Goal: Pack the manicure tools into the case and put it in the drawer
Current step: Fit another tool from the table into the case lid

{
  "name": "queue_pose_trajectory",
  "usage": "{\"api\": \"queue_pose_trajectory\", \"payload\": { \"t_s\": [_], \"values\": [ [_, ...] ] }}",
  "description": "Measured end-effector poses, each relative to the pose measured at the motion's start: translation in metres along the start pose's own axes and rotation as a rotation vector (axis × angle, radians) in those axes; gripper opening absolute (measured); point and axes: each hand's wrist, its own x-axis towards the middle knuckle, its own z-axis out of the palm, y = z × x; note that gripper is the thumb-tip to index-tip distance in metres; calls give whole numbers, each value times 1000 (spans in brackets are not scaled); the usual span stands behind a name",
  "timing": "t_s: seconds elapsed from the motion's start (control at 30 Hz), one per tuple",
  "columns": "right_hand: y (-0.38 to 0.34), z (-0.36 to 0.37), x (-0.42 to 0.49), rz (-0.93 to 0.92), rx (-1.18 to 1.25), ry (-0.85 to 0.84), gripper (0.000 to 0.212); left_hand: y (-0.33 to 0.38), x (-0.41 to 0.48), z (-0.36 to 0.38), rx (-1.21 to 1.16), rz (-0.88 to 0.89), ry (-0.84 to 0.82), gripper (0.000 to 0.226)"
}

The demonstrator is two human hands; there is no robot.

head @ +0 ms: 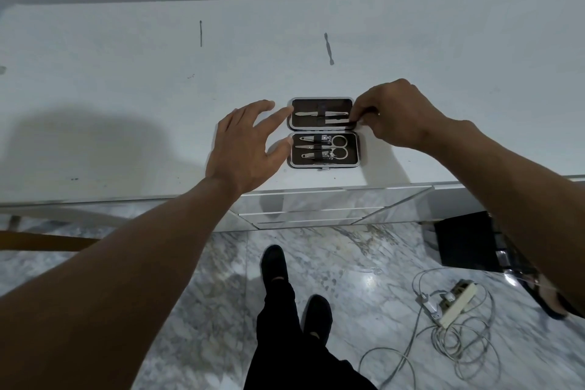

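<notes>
On the white table point(126, 104), near its front edge, the manicure case point(323, 133) lies open, scissors point(329, 147) and clippers strapped in its near half. The left hand point(243, 149), fingers spread and empty, touches the case's left side, while the right hand point(395, 114) pinches what seems a flat tool point(337, 121) in the far half. Farther back two slim tools lie loose: a thin pick point(200, 33) and a cuticle pusher point(328, 48).

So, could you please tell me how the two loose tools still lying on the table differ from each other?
The thin tool is a plain, needle-like dark stick, far left of the case; the flat tool is wider, with broadened ends, straight behind the case. The thin tool lies straight, the flat tool slightly slanted. Both lie unpacked, away from both hands.
</notes>
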Motion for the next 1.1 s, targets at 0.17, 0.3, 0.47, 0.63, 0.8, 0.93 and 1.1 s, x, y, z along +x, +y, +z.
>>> {"api": "queue_pose_trajectory", "payload": {
  "t_s": [0.17,0.3,0.47,0.63,0.8,0.93,1.1],
  "values": [
    [0,1,-1,26,42,17,27,-1,0,1,6,1,4,51],
    [1,1,-1,33,62,9,26,-1,1,0,11,5,-1,51],
    [1,1,-1,22,53,22,26,-1,0,0,7,7,3,51],
    [-1,2,0,29,41,23,26,-1,0,0,11,10,5,50],
    [-4,0,-1,2,27,32,27,-1,0,0,12,11,7,51],
    [-12,4,5,-21,31,9,27,-1,0,0,10,9,6,50],
    [-17,8,10,-35,61,15,25,-1,0,0,3,9,8,50]
  ]
}}
